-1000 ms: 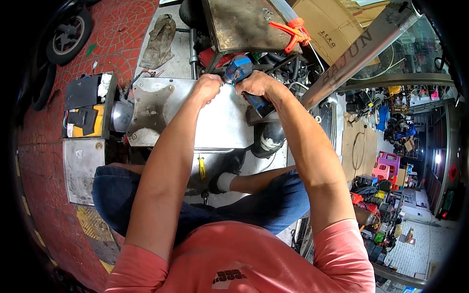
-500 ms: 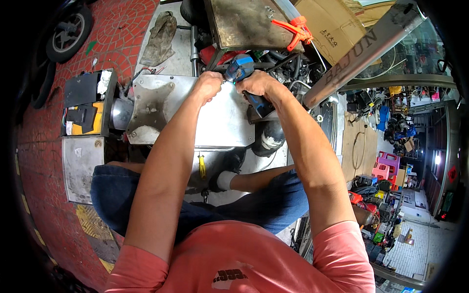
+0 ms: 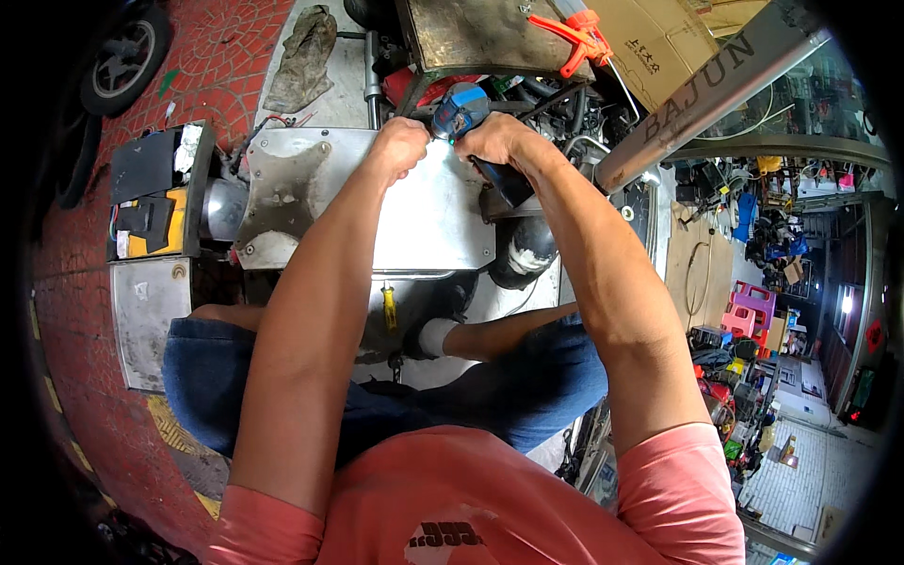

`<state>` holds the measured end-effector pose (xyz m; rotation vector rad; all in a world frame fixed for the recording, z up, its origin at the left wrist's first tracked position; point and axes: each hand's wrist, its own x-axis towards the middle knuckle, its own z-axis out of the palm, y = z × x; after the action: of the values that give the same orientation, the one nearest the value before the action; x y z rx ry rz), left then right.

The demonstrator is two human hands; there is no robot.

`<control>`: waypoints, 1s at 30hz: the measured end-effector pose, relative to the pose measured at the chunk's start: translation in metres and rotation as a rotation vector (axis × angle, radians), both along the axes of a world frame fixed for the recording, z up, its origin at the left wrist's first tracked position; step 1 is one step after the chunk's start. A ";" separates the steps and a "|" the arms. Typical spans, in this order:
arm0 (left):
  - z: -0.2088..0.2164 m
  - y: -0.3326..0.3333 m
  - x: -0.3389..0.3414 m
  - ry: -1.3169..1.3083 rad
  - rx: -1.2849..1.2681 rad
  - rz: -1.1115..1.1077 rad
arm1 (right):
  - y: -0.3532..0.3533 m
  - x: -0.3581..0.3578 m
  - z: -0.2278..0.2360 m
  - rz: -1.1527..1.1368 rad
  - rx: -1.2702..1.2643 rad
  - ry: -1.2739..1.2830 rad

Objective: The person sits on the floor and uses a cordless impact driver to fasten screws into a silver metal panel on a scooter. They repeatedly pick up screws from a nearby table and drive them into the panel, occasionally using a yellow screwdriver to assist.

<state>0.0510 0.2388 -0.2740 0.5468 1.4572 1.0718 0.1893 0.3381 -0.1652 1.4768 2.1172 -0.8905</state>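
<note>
A silvery metal plate (image 3: 433, 226) with screws along its edges and dark stains on its left part lies in front of me. At its far edge my right hand (image 3: 494, 139) is wrapped round the grip of a blue and black cordless drill (image 3: 460, 108). The drill's front end points left and down toward the plate's edge. My left hand (image 3: 399, 148) is closed just left of that front end, over the plate. Whatever its fingers pinch is hidden. Below the plate's near edge lies a yellow-handled screwdriver (image 3: 390, 309), between my legs.
Beyond the plate stands a worn stool-like bench (image 3: 476, 38) with an orange-handled caulking gun (image 3: 576, 40) beside it. A thick metal tube (image 3: 697, 108) slants across the right. An open box with a battery-like block (image 3: 146, 193) is at left, and a grey rag (image 3: 303, 61) lies behind.
The whole view has shifted slightly. Both hands and the drill stay at the same spot on the plate's far edge.
</note>
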 end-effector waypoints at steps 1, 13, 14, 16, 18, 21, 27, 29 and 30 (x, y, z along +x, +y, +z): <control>-0.002 0.000 0.001 0.016 -0.002 -0.001 | -0.002 -0.001 0.002 -0.009 -0.007 0.012; -0.021 0.008 0.007 0.120 0.031 -0.033 | -0.001 0.007 -0.004 -0.077 -0.029 0.076; -0.021 0.006 0.005 0.116 0.035 -0.042 | -0.001 0.005 -0.005 -0.096 -0.040 0.059; -0.021 0.004 0.000 0.039 0.054 -0.022 | -0.004 0.006 0.000 -0.128 -0.099 0.121; -0.024 0.009 0.001 0.024 0.069 -0.032 | 0.002 0.010 -0.006 0.131 0.118 0.065; -0.032 0.003 -0.011 0.041 0.003 0.028 | -0.027 -0.004 0.012 0.170 0.319 -0.045; 0.001 0.003 0.012 -0.030 0.059 -0.019 | -0.001 0.033 -0.009 -0.377 -0.159 0.384; -0.006 -0.005 -0.005 -0.068 0.055 -0.008 | -0.025 0.011 0.023 0.064 0.300 0.076; -0.008 -0.008 -0.011 -0.163 0.080 0.041 | -0.042 0.001 0.049 0.135 0.341 -0.040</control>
<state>0.0400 0.2304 -0.2816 0.4764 1.2925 1.1837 0.1899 0.2964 -0.1166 1.4694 2.3936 -0.4631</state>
